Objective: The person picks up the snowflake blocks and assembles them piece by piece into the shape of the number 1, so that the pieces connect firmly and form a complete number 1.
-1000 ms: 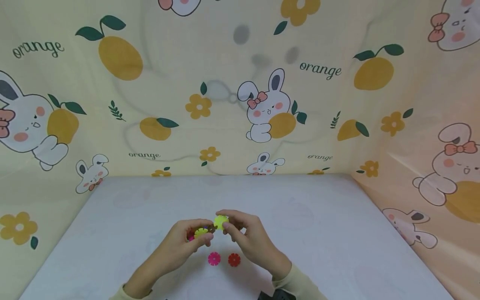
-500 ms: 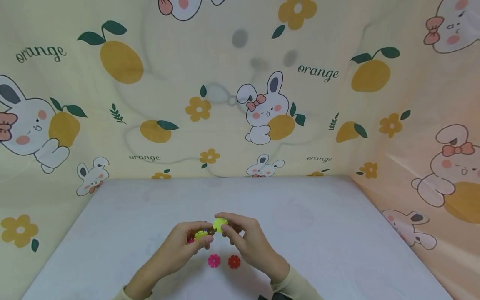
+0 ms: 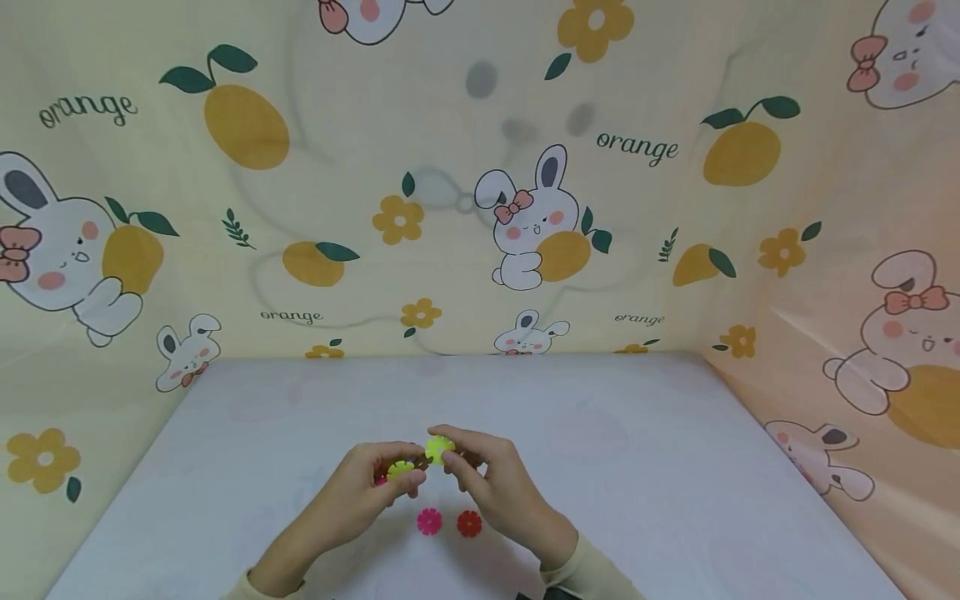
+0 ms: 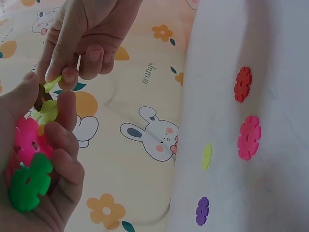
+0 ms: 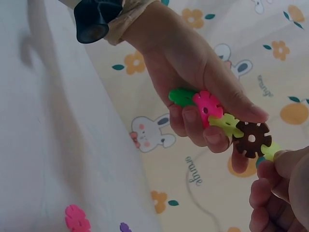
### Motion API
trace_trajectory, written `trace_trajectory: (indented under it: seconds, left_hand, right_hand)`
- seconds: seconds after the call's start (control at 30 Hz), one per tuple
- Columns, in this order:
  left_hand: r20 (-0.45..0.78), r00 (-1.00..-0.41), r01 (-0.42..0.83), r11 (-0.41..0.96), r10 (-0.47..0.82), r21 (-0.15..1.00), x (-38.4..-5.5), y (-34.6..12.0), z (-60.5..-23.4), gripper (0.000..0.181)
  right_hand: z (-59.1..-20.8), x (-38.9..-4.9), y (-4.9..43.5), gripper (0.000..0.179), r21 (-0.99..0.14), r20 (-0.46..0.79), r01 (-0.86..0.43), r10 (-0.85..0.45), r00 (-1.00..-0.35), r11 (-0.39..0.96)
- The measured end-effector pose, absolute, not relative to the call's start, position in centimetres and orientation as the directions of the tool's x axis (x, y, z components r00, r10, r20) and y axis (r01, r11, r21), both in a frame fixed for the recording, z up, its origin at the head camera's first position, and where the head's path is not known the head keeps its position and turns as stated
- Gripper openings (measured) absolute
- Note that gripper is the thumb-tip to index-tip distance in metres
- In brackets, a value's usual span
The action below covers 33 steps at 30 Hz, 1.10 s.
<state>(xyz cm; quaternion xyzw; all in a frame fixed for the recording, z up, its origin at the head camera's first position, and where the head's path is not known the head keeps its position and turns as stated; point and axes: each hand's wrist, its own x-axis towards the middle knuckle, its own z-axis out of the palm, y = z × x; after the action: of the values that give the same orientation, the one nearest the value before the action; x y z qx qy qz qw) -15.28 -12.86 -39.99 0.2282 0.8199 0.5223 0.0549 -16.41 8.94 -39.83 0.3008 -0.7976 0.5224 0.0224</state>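
Note:
My left hand (image 3: 360, 492) grips a chain of plastic snowflake discs. In the left wrist view it runs from a green disc (image 4: 31, 182) through a pink disc (image 4: 29, 140) and a yellow-green disc (image 4: 47, 112) to a brown disc (image 5: 252, 139). The green and pink ones lie across the palm, while thumb and forefinger are at the brown end. My right hand (image 3: 501, 471) pinches another yellow disc (image 3: 438, 450) between thumb and fingers. Its edge meets the brown disc's rim; how deep the slots engage cannot be made out. Both hands are above the table.
Below the hands, a pink disc (image 3: 429, 522) and a red disc (image 3: 469, 523) lie on the white table (image 3: 660, 500). A loose yellow disc (image 4: 206, 156) and a purple disc (image 4: 202, 211) show in the left wrist view. A printed cloth (image 3: 337, 167) forms the back and sides.
The head view has tilted slightly, so the scene sits a little lower. Both hands and the discs keep nearly the same positions, the yellow disc still against the brown one.

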Motion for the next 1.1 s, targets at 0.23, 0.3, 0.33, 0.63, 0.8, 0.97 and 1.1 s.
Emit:
trace_trajectory:
  seconds: [0.23, 0.3, 0.33, 0.63, 0.8, 0.97, 1.1]
  left_hand:
    - [0.135, -0.891, 0.31, 0.363, 0.434, 0.878, -15.13, -12.82, -39.9, 0.032]
    - [0.132, -0.889, 0.312, 0.369, 0.438, 0.875, -15.07, -12.82, -39.89, 0.032]
    - [0.132, -0.888, 0.314, 0.371, 0.441, 0.874, -15.05, -12.83, -39.88, 0.032]
    - [0.111, -0.887, 0.299, 0.373, 0.448, 0.878, -15.01, -12.94, -39.99, 0.031]
    - [0.096, -0.886, 0.285, 0.369, 0.454, 0.885, -15.17, -13.02, -40.09, 0.033]
    - [0.093, -0.881, 0.285, 0.362, 0.464, 0.888, -15.37, -13.07, -40.14, 0.032]
    - [0.094, -0.874, 0.285, 0.349, 0.476, 0.893, -15.45, -13.05, -40.19, 0.034]
  right_hand:
    - [-40.03, -16.13, 8.72, 0.034, -0.81, 0.371, -0.517, -0.441, -0.817, 0.277]
    - [-40.08, -16.04, 8.68, 0.035, -0.805, 0.379, -0.524, -0.437, -0.816, 0.28]
    - [-40.11, -16.0, 8.66, 0.035, -0.804, 0.381, -0.525, -0.435, -0.815, 0.279]
    - [-40.53, -15.85, 8.36, 0.036, -0.807, 0.379, -0.528, -0.455, -0.806, 0.264]
    - [-40.56, -16.01, 8.53, 0.037, -0.816, 0.351, -0.507, -0.459, -0.816, 0.279]
    - [-40.39, -16.33, 8.87, 0.038, -0.837, 0.296, -0.465, -0.479, -0.827, 0.287]
    - [-40.1, -16.5, 9.09, 0.04, -0.842, 0.27, -0.452, -0.496, -0.825, 0.295]
